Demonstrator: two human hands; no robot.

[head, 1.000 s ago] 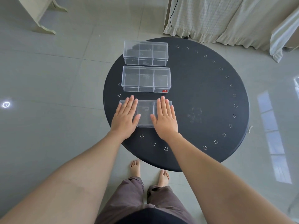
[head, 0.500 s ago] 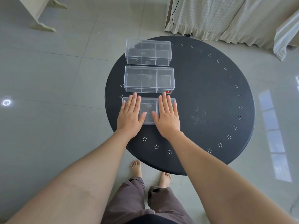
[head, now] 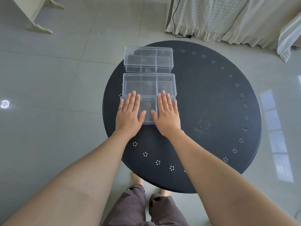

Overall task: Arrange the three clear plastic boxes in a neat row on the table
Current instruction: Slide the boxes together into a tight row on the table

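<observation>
Three clear plastic boxes with dividers lie in a line running away from me on the left part of a round black table. The far box sits at the table's back edge. A small gap separates it from the middle box. The near box lies right against the middle box's front side. My left hand rests flat on the near box's left end, and my right hand lies flat on its right end. Fingers are spread and nothing is gripped.
The table's right half is bare, with a faint smudge. Pale tiled floor surrounds it. Curtains and a black cable hang at the back right; a pale furniture leg stands at the back left. My bare feet are under the near rim.
Under my flat hands the near box has slid away from me, and the gap between it and the middle box has closed. The other two boxes have stayed put.
</observation>
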